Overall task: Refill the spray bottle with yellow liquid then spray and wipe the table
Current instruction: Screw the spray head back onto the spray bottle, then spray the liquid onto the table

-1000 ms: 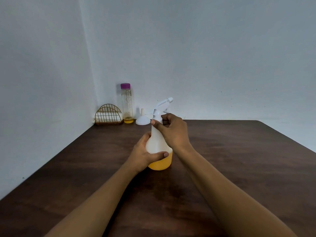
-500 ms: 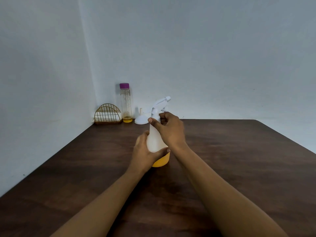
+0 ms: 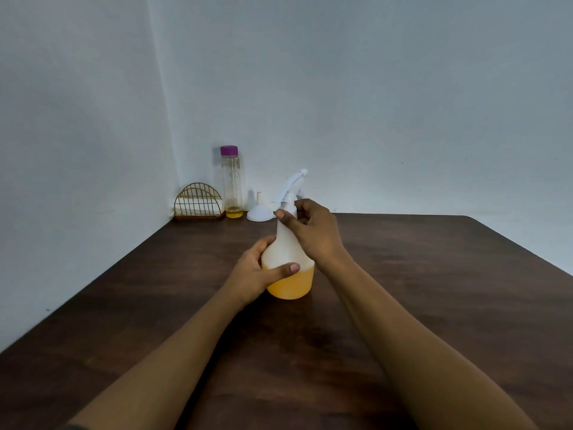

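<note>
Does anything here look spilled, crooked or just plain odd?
Only one thing: the white trigger head leans to the right on the white spray bottle with yellow liquid, held by the right hand and left hand. No spill shows on the dark wooden table.

Plain room corner, most likely a home or a simple staged room; I cannot tell which. Bare pale blue-grey walls meet at a corner behind my dark wood-grain table. Household items sit at the far left edge against the wall: a gold wire napkin holder with white napkins, a clear bottle with a purple cap holding a little yellow liquid, and a white funnel set mouth-down. No machinery, signage or shelving in view.
</note>
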`<state>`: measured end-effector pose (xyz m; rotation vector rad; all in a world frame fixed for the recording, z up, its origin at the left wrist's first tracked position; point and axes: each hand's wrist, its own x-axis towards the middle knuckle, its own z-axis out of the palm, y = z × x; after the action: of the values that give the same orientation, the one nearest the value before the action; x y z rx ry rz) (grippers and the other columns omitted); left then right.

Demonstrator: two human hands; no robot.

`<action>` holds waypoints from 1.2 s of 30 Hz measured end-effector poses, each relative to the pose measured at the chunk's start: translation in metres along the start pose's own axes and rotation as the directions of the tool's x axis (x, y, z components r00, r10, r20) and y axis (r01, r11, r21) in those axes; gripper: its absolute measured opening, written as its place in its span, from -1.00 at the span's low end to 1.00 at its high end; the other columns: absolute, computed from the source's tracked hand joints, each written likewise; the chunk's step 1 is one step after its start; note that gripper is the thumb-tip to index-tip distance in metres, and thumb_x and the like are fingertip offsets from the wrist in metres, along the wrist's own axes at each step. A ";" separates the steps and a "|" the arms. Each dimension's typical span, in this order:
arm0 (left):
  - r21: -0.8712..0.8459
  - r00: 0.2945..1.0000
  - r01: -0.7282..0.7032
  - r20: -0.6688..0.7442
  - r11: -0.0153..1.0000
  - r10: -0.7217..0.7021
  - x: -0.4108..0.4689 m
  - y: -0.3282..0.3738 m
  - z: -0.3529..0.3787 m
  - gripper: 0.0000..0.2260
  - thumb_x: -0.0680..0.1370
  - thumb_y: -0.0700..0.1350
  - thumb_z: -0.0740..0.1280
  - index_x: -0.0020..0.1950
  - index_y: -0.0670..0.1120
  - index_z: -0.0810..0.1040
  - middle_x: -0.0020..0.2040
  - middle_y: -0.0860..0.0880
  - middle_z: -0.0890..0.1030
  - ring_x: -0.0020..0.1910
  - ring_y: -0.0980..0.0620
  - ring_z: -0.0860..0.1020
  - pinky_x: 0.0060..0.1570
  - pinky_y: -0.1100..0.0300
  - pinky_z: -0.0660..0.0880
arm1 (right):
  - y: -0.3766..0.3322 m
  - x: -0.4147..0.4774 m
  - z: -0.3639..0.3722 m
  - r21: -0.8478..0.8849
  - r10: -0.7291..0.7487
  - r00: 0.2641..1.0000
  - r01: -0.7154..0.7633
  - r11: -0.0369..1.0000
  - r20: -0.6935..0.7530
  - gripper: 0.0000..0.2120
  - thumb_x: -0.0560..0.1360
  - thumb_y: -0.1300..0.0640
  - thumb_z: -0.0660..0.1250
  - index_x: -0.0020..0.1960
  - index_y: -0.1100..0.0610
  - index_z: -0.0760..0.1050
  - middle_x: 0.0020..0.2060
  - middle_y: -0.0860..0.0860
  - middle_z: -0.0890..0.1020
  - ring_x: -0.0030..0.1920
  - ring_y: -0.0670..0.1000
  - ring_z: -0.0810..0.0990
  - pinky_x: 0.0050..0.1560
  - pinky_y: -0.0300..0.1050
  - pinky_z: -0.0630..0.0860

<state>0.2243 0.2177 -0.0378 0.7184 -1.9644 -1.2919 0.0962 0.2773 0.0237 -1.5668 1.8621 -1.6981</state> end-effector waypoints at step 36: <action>0.781 0.897 0.441 -0.371 0.442 -0.238 0.003 -0.022 -0.028 -0.44 0.52 0.30 0.14 0.43 0.05 0.29 0.48 -0.12 0.27 0.46 -0.14 0.20 0.41 -0.24 0.07 | -0.002 -0.052 -0.160 -0.078 0.335 0.744 -0.358 0.930 0.578 -0.81 0.46 0.19 0.28 0.03 0.15 0.59 -0.05 0.08 0.69 -0.31 -0.13 0.64 -0.38 -0.20 0.51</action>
<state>0.2463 0.1918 -0.0497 1.7427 -2.2888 -0.2584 0.0066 0.4159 0.0536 -1.3937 1.6370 -0.9339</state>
